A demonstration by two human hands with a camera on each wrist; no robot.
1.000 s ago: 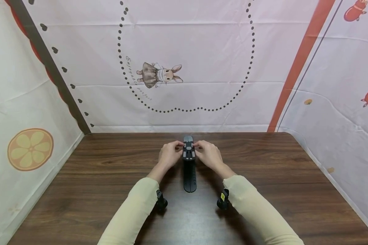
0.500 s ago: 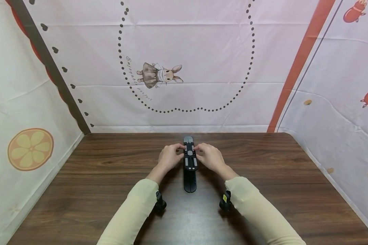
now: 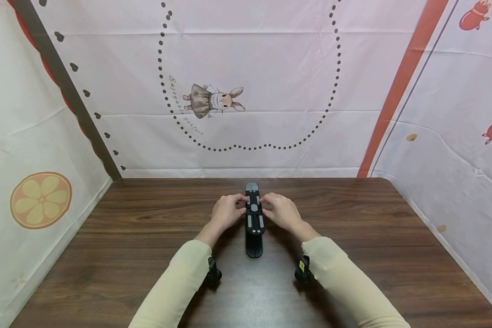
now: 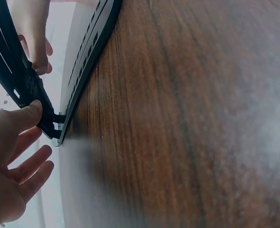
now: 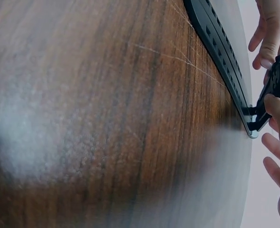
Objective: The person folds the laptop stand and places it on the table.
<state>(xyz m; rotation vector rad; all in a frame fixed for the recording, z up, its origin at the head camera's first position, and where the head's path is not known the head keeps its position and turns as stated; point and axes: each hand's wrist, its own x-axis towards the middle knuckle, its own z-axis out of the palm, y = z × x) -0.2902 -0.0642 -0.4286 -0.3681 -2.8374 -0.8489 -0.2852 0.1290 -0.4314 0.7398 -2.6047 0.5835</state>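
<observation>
A black folding stand (image 3: 254, 248) lies lengthwise in front of me, its slotted, round-ended base on the table. Its upper arm (image 3: 254, 226), fitted with grey pads, is hinged at the far end and slants up over the base. My left hand (image 3: 226, 212) pinches the arm's left edge near the hinge; in the left wrist view the thumb presses the arm while the lower fingers spread free. From the other side my right hand (image 3: 284, 212) pinches the right edge. The right wrist view shows the slotted base (image 5: 223, 64) and the small hinge links (image 5: 250, 113).
The brown wooden table (image 3: 156, 214) reaches back to a printed cloth (image 3: 287, 91) hung as a wall. Similar cloth stands along the left and right sides. A small black camera is worn at each wrist.
The stand's upper arm has swung down, its near end coming toward me over the base. Both hands have shifted slightly nearer with it, while the base has stayed put.
</observation>
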